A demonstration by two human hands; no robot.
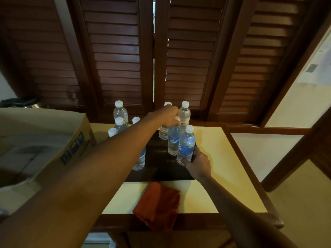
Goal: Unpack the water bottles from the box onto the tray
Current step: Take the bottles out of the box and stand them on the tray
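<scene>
Several clear water bottles with white caps stand on a dark tray (161, 169) on the cream table. My left hand (166, 116) reaches across and grips the top of one blue-labelled bottle (173, 142) in the right group. My right hand (197, 162) holds the base of the nearest blue-labelled bottle (186, 145) at the tray's right edge. More bottles (120, 113) stand at the tray's far left, partly hidden by my left forearm. The open cardboard box (53, 145) sits to the left.
A folded red cloth (158, 204) lies at the table's near edge. Dark louvred shutters (154, 56) rise directly behind the table. A wooden frame borders the table on the right, with floor beyond it.
</scene>
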